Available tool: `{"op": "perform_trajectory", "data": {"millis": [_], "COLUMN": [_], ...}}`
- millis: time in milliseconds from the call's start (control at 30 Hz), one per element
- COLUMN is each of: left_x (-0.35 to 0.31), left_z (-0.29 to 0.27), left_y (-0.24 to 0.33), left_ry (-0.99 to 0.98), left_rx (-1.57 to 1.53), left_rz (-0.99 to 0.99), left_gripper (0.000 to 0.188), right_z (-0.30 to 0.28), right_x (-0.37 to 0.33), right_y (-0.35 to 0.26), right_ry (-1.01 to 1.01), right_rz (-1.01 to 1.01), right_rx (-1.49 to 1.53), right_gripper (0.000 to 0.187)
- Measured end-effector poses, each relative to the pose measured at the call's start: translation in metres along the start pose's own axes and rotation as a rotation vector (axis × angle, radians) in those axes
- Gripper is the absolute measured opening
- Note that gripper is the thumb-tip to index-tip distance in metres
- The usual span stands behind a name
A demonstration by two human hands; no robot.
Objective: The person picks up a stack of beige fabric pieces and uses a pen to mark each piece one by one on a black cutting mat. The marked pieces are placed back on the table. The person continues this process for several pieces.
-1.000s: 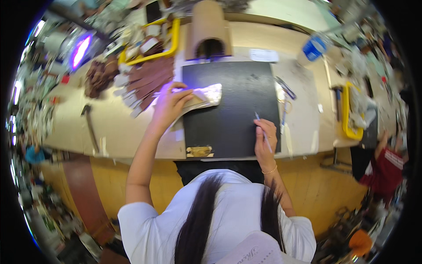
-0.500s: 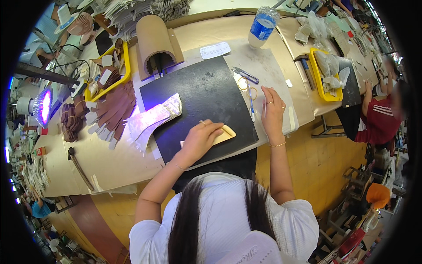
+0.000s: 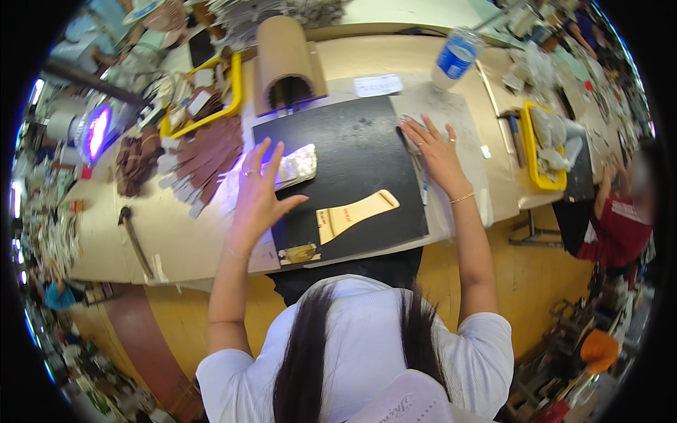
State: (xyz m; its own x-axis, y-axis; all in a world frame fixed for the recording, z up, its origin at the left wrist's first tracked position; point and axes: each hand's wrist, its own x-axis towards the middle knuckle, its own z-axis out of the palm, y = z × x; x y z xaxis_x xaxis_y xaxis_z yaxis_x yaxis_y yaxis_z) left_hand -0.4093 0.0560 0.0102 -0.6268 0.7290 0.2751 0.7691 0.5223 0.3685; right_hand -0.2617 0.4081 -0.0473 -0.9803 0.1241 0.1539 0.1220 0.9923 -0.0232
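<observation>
A cream template [image 3: 361,213] with a flared end and narrow slots lies by itself on the black board [image 3: 338,141]. My left hand [image 3: 259,187] is open, its fingers spread at the board's left edge. It covers part of a stack of pale, shiny cut pieces [image 3: 302,163]; whether it touches them I cannot tell. At the board's right edge my right hand [image 3: 438,156] is open with fingers stretched, partly over the small tools there. A blue-and-white pen [image 3: 424,185] shows beside its wrist.
Brown strips [image 3: 208,158] fan out left of the board, near a lit lamp [image 3: 99,134] and a hammer [image 3: 134,240]. Behind stand a yellow tray [image 3: 236,92], a brown half-tube form [image 3: 282,60] and a water bottle [image 3: 455,60]. A co-worker [image 3: 620,225] sits at right beside another yellow tray [image 3: 546,182].
My left hand has let go of the cream template and moved up and left to the stack, opening. My right hand has shifted left over the small tools. The view has turned slightly.
</observation>
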Motion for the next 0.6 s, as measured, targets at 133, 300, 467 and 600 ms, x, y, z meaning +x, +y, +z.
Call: {"op": "perform_trajectory", "data": {"millis": [133,300,467,600], "left_x": [0.000,0.021,0.029,0.028], "left_z": [-0.001,-0.005,0.008,0.019], "left_y": [-0.051,-0.038,-0.026,-0.039], "left_ry": [-0.224,-0.403,-0.364,-0.404], "left_rx": [-0.002,-0.079,-0.049,-0.019], "left_rz": [-0.115,-0.236,-0.103,-0.104], "left_gripper": [0.095,0.080,0.078,0.071], "right_z": [-0.002,-0.002,-0.011,-0.017], "right_x": [0.006,0.003,0.009,0.010], "right_y": [-0.009,-0.025,-0.055,-0.090], "right_ry": [0.076,0.195,0.268,0.197], "right_rz": [0.084,0.105,-0.020,-0.062], "right_rx": [0.149,0.271,0.454,0.587], "right_gripper": [0.079,0.066,0.052,0.047]}}
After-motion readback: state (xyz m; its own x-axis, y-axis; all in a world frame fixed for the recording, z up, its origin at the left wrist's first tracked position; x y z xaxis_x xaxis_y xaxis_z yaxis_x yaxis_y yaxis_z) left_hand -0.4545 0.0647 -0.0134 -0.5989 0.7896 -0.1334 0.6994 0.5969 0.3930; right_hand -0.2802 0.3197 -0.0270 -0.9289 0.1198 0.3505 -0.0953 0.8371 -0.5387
